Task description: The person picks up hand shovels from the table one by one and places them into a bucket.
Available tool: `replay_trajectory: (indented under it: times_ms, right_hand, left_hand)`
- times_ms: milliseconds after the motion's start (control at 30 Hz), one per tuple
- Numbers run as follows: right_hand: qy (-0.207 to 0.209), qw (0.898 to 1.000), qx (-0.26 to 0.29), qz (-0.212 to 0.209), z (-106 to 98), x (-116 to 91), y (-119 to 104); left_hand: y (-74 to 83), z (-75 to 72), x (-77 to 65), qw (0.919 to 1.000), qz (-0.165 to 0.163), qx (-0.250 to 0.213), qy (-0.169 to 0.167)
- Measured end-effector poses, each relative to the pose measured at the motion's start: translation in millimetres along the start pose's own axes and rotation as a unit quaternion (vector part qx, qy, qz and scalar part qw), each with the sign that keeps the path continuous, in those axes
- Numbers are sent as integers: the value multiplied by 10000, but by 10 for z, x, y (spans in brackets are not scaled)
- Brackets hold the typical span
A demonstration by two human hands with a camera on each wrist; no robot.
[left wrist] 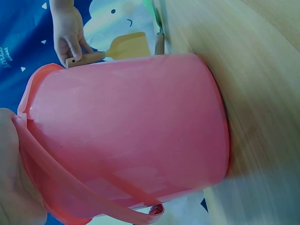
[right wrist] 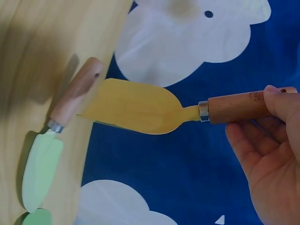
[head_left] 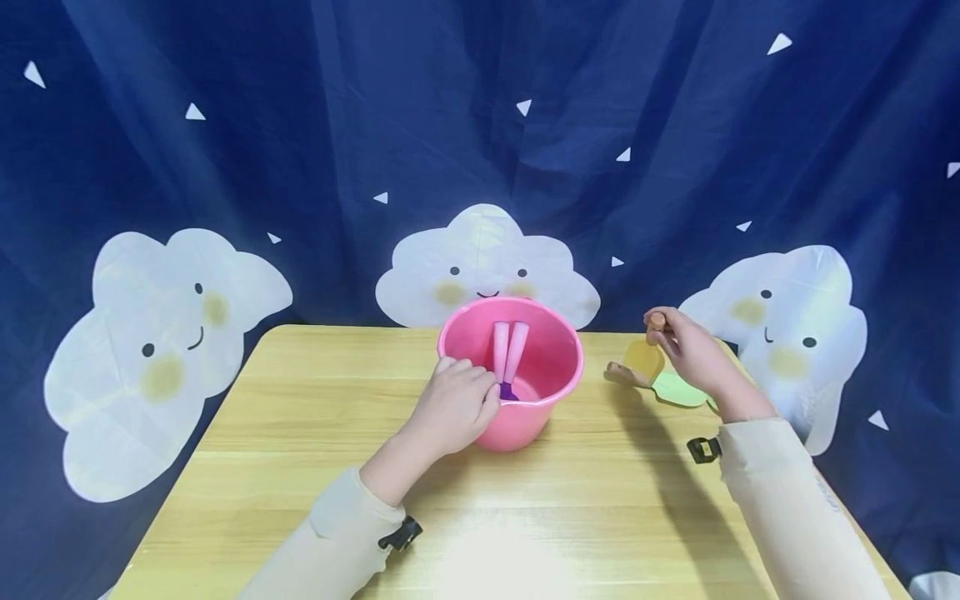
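Observation:
A pink bucket (head_left: 517, 429) stands upright on the table, and my left hand (head_left: 457, 404) grips its near rim. Inside it lean two pink-handled tools (head_left: 515, 354) with purple lower parts; their ends are hidden by the bucket wall. To the right, my right hand (head_left: 686, 346) holds a yellow toy shovel (right wrist: 136, 107) by its wooden handle, thumb on one side and fingers on the other. The shovel's blade points down toward the tabletop. Beside that blade, a green hand trowel (right wrist: 42, 164) with a wooden handle lies on the table.
Part of another green piece (right wrist: 37, 218) shows at the trowel's tip. The wooden table (head_left: 300, 467) ends just beyond the bucket and the trowel. Behind it hangs a dark blue curtain (head_left: 420, 83) with clouds. The bucket's pink carrying handle (left wrist: 93, 192) hangs along its side.

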State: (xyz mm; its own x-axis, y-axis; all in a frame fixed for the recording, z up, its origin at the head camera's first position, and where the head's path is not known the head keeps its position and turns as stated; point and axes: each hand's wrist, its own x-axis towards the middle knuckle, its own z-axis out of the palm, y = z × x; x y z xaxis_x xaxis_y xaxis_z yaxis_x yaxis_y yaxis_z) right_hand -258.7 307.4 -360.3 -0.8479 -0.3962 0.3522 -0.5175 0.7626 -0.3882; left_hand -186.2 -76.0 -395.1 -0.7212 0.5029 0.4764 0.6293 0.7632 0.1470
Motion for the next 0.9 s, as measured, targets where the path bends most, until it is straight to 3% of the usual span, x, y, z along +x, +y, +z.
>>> replay_trajectory:
  times_ms: [633, 900]
  right_hand:
    - [118, 9997, 102, -212, -280, 23, -371]
    - [361, 9966, -147, -721, -347, 36, -396]
  left_hand:
    - [4, -3, 15, 10000, -14, 38, -3]
    - [6, 4, 14, 10000, -17, 20, -34]
